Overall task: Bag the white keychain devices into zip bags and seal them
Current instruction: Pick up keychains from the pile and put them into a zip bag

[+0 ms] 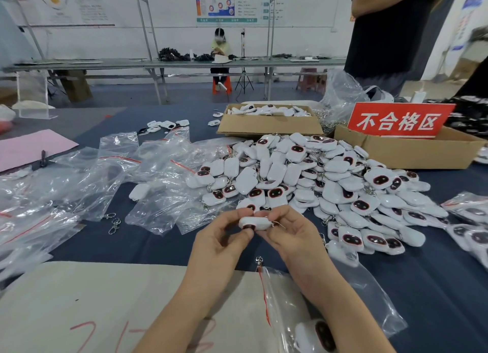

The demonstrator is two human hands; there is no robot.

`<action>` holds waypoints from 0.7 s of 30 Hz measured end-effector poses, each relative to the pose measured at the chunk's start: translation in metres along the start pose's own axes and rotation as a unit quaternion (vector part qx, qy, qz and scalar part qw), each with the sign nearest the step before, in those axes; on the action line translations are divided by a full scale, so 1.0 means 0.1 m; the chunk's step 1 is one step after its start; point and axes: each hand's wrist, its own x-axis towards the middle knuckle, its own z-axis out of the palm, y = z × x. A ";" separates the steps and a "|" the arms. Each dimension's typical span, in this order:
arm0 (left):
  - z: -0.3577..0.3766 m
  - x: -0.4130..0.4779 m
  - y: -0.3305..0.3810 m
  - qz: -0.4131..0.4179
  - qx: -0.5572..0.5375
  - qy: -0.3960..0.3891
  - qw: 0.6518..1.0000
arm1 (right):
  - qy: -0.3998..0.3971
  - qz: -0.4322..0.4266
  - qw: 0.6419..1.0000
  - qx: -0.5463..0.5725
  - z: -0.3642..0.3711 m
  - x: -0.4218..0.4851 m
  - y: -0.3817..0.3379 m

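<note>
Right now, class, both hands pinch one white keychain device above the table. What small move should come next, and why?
Probably free the left hand to pick up an empty zip bag. The white keychain device is held between both hands, the right hand included, with no bag around it; loose bags lie just left.

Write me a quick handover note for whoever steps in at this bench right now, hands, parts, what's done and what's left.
Left hand and right hand: both pinch one white keychain device above the table, not yet in a bag.
Unbagged devices: big pile ahead and to the right on the blue cloth; more in the open cardboard box behind it.
Empty zip bags: spread on the left.
Done: at least one bagged device lies near the right forearm; I cannot tell if it is sealed. More filled bags at the far right edge.
Left: bag and seal the held device, then the pile.
</note>
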 end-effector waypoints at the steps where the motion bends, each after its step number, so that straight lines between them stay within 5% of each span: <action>1: -0.01 0.01 -0.01 -0.007 -0.010 0.004 1.000 | -0.008 -0.001 1.000 -0.014 0.00 -0.01 -0.01; 5: -0.05 0.04 0.00 -0.032 -0.086 0.052 0.994 | 0.008 -0.012 0.984 -0.176 -0.02 -0.04 -0.08; 8: -0.14 0.09 0.05 -0.069 -0.147 0.102 0.981 | -0.038 -0.009 0.915 -0.403 -0.10 -0.07 -0.22; 11: -0.17 0.08 0.08 -0.113 -0.110 0.101 0.982 | -0.109 0.081 0.844 -0.518 -0.14 -0.12 -0.27; 21: -0.12 -0.10 0.20 -0.189 -0.075 -0.139 0.969 | -0.168 0.146 0.872 -0.436 -0.32 -0.13 -0.41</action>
